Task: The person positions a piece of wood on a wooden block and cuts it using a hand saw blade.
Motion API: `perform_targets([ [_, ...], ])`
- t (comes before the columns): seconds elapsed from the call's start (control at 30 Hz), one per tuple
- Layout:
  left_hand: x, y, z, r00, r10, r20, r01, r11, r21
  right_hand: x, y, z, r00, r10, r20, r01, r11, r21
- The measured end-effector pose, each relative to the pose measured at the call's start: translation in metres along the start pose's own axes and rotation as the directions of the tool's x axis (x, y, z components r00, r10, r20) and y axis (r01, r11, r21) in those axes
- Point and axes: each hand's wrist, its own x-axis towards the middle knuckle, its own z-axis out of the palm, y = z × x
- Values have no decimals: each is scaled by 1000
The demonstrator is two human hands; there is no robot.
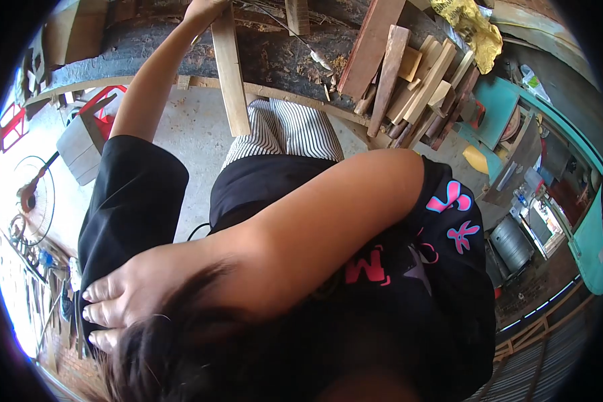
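Note:
My left hand (pixel 206 8) is at the top edge of the view, beside the far end of a pale wooden strip (pixel 230 74). The frame cuts off part of this hand and its fingers are hidden, so its grip cannot be made out. The strip sticks out over the near edge of the workbench toward my lap. My right arm crosses my chest, and my right hand (pixel 137 288) rests on the black left sleeve (pixel 130 194) near the shoulder. Its fingers lie slightly apart over the cloth. Dark hair hangs over part of the right wrist.
A dark workbench (pixel 275 63) strewn with wood chips runs across the top. A pile of wood offcuts (pixel 419 87) lies at its right, below a crumpled yellow sack (pixel 472 30). A fan (pixel 32 199) stands at left; a teal machine cabinet (pixel 494 110) is at right.

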Motion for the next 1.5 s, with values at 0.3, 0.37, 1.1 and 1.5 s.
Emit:
perform_targets([
  [0.3,28,-38,6,978,207,-22,-207,978,-4,-36,-110,57,994,-54,-97,-38,654,-755],
  [0.37,31,-40,5,985,174,-2,-174,984,22,-42,-109,51,995,90,-49,-95,629,-772],
  [1.1,13,-24,4,980,196,-41,-187,967,174,-57,-377,-257,500,-767,-402,-849,-344,-400],
  [1.5,17,-20,1,990,141,-1,-139,974,178,-56,-333,-240,368,-760,-536,-894,-447,19],
])
